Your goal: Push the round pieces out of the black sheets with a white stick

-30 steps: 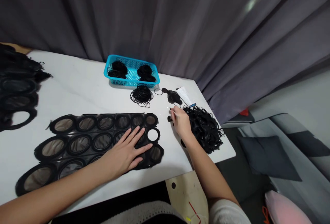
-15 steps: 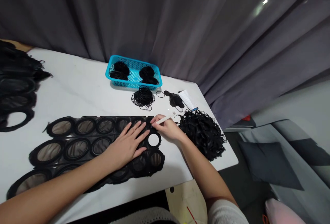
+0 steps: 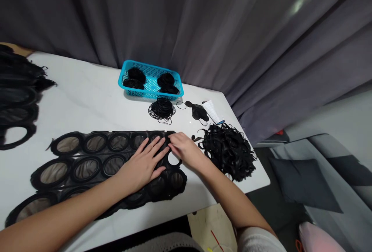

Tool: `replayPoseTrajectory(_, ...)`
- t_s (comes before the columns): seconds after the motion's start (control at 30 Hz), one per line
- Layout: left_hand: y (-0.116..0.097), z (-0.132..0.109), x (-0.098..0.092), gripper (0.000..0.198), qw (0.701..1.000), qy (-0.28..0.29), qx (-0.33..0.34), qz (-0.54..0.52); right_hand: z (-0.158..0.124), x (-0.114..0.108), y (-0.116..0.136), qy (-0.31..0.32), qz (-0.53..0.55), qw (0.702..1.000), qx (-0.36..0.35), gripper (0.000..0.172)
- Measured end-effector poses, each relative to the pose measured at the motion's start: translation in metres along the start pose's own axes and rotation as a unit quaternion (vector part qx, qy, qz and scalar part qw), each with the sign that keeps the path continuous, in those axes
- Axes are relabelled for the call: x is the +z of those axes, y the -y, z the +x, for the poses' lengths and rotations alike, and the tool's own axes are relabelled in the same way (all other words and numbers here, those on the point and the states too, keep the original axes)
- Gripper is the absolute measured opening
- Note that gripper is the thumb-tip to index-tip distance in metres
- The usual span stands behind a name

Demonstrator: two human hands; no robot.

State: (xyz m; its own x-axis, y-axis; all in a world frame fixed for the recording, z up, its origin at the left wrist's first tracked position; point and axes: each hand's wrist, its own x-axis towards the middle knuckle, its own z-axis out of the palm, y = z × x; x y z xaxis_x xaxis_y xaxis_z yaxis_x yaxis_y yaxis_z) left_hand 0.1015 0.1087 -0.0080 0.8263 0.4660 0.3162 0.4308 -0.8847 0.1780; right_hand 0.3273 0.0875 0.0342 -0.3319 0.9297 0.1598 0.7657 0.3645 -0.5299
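Note:
A black sheet with rows of thick ringed circles (image 3: 85,168) lies flat on the white table; brownish see-through film shows inside several rings. My left hand (image 3: 142,167) rests flat on it with fingers spread, pressing near its right end. Just to the right, my right hand (image 3: 186,149) has its fingertips drawn together at the sheet's upper right corner, beside a round hole (image 3: 173,158) that shows white table. Whatever those fingers pinch is hidden from me. The white pen-like tool does not show.
A heap of curly black scraps (image 3: 229,151) stands right of my right hand. Behind are a blue basket (image 3: 150,96) holding black ring bundles, a loose bundle (image 3: 162,109), black discs (image 3: 199,112) and a white tube (image 3: 213,112). More ringed black sheets (image 3: 17,101) lie left.
The white pen-like tool in my right hand has gone out of sight, and that hand has turned over with its fingertips down at the sheet. My left hand stays in place.

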Motion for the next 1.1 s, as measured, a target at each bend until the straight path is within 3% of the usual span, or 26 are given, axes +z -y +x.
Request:
replayPoseTrajectory(0.07, -0.001, 0.001, -0.001, 0.055, 1.000, 0.007, -0.004, -0.007, 0.000, -0.004, -0.008, -0.035, -0.076, 0.996, 0.015, 0.017)
replayPoseTrajectory(0.13, -0.001, 0.003, -0.003, 0.054, 1.000, 0.015, -0.006, -0.006, 0.003, -0.018, -0.020, -0.131, -0.106, 0.981, 0.092, 0.021)
replayPoseTrajectory(0.2, -0.001, 0.002, -0.007, 0.054, 1.000, 0.019, 0.002, 0.004, 0.008, -0.033, -0.030, -0.220, -0.087, 0.959, 0.154, 0.023)
replayPoseTrajectory(0.27, 0.003, -0.002, -0.013, 0.057, 1.000, 0.023, 0.012, 0.018, 0.014, -0.041, -0.030, -0.239, -0.032, 0.957, 0.160, 0.022)
replayPoseTrajectory(0.33, 0.010, -0.010, -0.019, 0.061, 0.999, 0.022, 0.008, 0.029, 0.019, -0.035, -0.019, -0.202, 0.037, 0.969, 0.135, 0.022)
replayPoseTrajectory(0.43, 0.020, -0.027, -0.026, 0.060, 0.999, 0.014, -0.003, 0.042, 0.026, -0.010, 0.003, -0.114, 0.121, 0.982, 0.085, 0.022)
replayPoseTrajectory(0.57, 0.025, -0.043, -0.027, 0.054, 0.999, 0.008, -0.002, 0.047, 0.031, 0.014, 0.018, -0.018, 0.172, 0.984, 0.046, 0.019)
replayPoseTrajectory(0.87, 0.021, -0.045, -0.020, 0.051, 1.000, -0.010, -0.010, 0.027, 0.035, 0.010, 0.018, 0.020, 0.217, 0.975, 0.040, 0.023)
replayPoseTrajectory(1.1, 0.020, -0.047, -0.019, 0.051, 1.000, -0.012, -0.018, 0.017, 0.037, 0.012, 0.016, 0.023, 0.186, 0.982, 0.035, 0.022)
